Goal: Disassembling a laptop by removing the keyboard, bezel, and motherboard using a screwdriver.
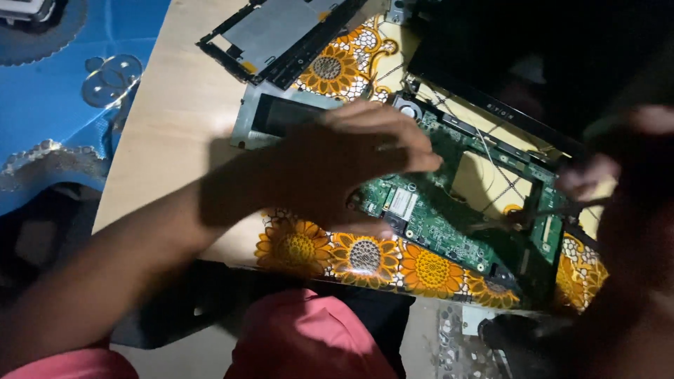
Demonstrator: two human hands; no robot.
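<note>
Head view shows us the left hand (351, 165) lying flat across the left part of a green circuit board (449, 217), its fingers (407, 151) stretched out and slightly spread, pressing on the board and gripping nothing. The board lies on a sunflower-patterned cloth (365, 256) spread over the pale wooden desk (175, 112), with a rectangular opening in its middle through which we see the cloth. The right hand (597, 175) is at the board's right edge, dim and blurred; its fingers look drawn together on a thin dark tool (554, 207) whose tip points at the board, though we cannot tell the grip for certain. Just behind the left hand lies a grey metal plate (270, 116), and further back a dark-framed laptop panel (281, 35). A black laptop screen part (505, 77) stands beyond the board. Left of the desk we see blue fabric (63, 84)
</note>
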